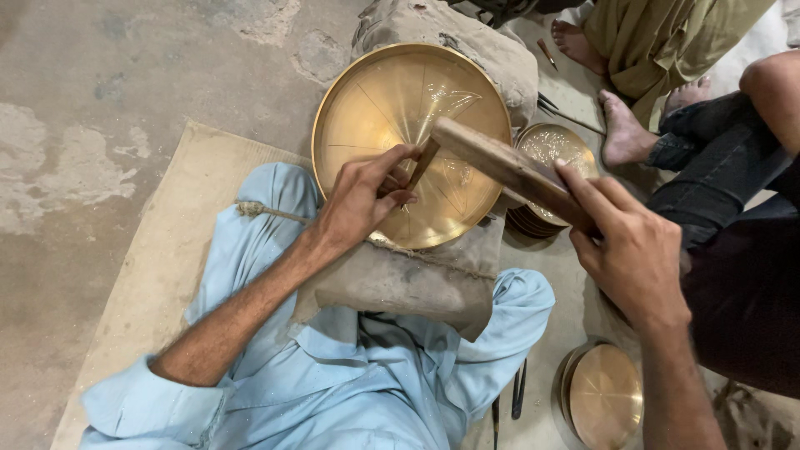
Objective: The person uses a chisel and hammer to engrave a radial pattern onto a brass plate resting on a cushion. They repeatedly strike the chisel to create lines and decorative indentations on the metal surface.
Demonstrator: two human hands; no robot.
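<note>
While pinched in the left hand (358, 200), thin chisel (421, 165) set tip-down on brass plate (392, 108). Plate directly beneath left hand, propped on cloth-covered pad (417, 279). Right hand (629, 250) clamped around wooden mallet (508, 171), head poised just above chisel top. Stacked brass plates (554, 146) between the two hands; another plate (604, 396) below right hand.

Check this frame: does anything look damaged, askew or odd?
Nothing stands out. The brass plate leans tilted on a padded rest, its lines looking deliberately engraved; left hand holds a chisel, right hand a wooden mallet.
</note>
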